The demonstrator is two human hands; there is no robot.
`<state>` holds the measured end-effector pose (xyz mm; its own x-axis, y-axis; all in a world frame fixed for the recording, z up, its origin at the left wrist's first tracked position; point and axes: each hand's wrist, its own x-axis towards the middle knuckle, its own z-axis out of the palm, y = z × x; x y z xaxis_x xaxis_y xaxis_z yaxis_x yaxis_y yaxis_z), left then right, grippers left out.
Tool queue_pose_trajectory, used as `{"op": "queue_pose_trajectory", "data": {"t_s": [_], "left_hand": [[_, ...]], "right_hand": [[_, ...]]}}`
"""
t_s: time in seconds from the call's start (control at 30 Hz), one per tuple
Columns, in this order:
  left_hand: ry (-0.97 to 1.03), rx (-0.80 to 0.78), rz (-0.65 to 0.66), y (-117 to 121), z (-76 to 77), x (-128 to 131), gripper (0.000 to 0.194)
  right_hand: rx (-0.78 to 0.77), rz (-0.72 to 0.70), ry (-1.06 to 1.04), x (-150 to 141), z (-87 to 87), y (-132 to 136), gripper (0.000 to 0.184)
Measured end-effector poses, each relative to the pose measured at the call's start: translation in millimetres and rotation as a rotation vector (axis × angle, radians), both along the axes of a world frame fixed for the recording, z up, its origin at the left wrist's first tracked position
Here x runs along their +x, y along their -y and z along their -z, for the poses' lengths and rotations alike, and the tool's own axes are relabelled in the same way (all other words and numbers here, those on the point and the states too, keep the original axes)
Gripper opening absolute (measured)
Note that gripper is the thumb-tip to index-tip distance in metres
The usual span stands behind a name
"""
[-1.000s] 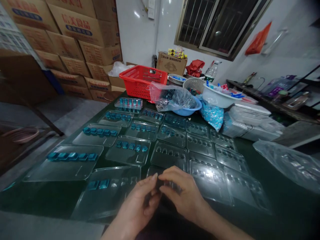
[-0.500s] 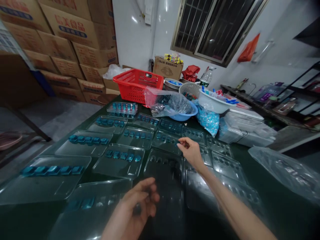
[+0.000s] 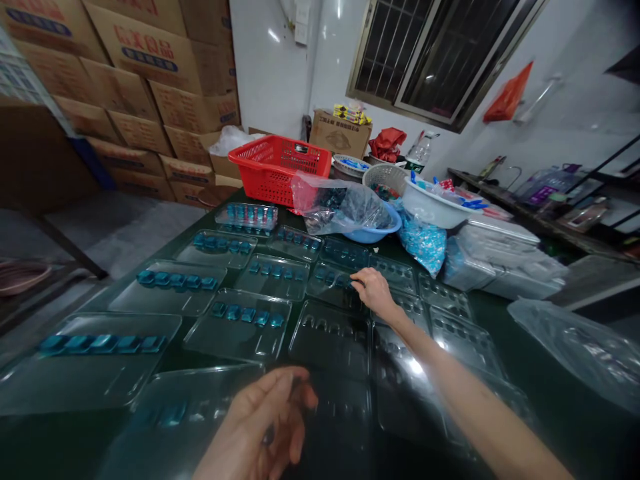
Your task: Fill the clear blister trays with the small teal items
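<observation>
My right hand (image 3: 373, 291) reaches to a clear plastic tray (image 3: 325, 291) in the middle of the table. Its fingertips pinch together at the right end of that tray's row of small blue blocks (image 3: 327, 275); whatever they hold is hidden. Low in front, my left hand (image 3: 263, 417) hovers with fingers curled inward, and a small dark spot shows between them, too unclear to name. Below and left of it lies a clear tray with blue faceted blocks (image 3: 173, 413), partly covered by the hand. A tray with unfilled moulded hollows (image 3: 330, 333) lies between my hands.
Several more clear trays cover the dark green table (image 3: 240, 360), those on the left holding blue blocks (image 3: 105, 343). Behind stand a red basket (image 3: 280, 170), a blue basin (image 3: 373, 230) under a plastic bag, and a white basin (image 3: 435, 203). Stacked clear packs (image 3: 500, 260) sit at right.
My hands were together over the near trays; the right hand has gone forward to the middle tray and its fingers have closed there. My left hand has drawn slightly left and lower.
</observation>
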<state>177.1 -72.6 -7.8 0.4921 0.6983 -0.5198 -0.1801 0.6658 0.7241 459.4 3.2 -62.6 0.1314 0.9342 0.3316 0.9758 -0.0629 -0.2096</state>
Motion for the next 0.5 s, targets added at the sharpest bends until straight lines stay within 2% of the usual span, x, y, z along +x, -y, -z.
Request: {"op": "queue_pose_trajectory", "data": {"t_s": [0.2,0.3,0.4,0.5], "left_hand": [[-0.092,-0.098,-0.009,-3.8,-4.3,-2.9,0.026],[-0.135,-0.153,-0.05,-5.8,0.4,-3.5,0.024],[-0.061,-0.109,-0.047,-7.5,10.3,-5.2,0.03],[0.035,-0.08,-0.057,-8.4,16.7,-9.1,0.036]], "right_hand": [[-0.091,0.021,0.077,-2.0,-3.3,-4.0,0.014],[-0.12,0.035,0.1,-5.3,-2.5,-7.1,0.013],[-0.125,0.027,0.108,-9.1,-4.9,-9.4,0.013],[-0.108,0.02,0.096,-17.6,-16.3,-4.4,0.012]]}}
